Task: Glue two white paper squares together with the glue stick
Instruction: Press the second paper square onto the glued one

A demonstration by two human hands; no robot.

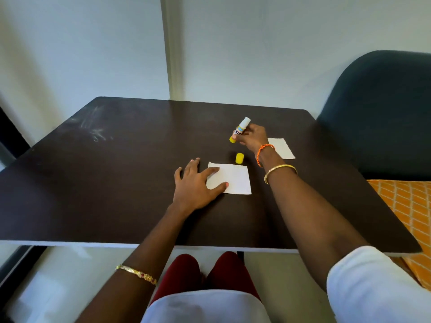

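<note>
My left hand (194,183) lies flat, fingers spread, on 1 of 2 paper squares (229,178). My right hand (253,138) grips the 1 glue stick (239,129) (its 1 yellow cap (239,158) stands on the tabletop (116,171)); the other square (281,148) lies beside my wrist.

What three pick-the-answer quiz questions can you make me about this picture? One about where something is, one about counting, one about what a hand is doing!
1. Where is the yellow cap?
A. On the table, just beyond the near paper square
B. On the chair
C. On the glue stick

2. How many white paper squares lie on the table?
A. One
B. Two
C. Four

3. What is the left hand doing?
A. Holding the glue stick
B. Resting flat on the near paper square
C. Hanging under the table

Answers:
1 A, the cap stands by the near paper square.
2 B, a far paper square lies behind the right hand.
3 B, only the right hand holds the glue stick.
</note>
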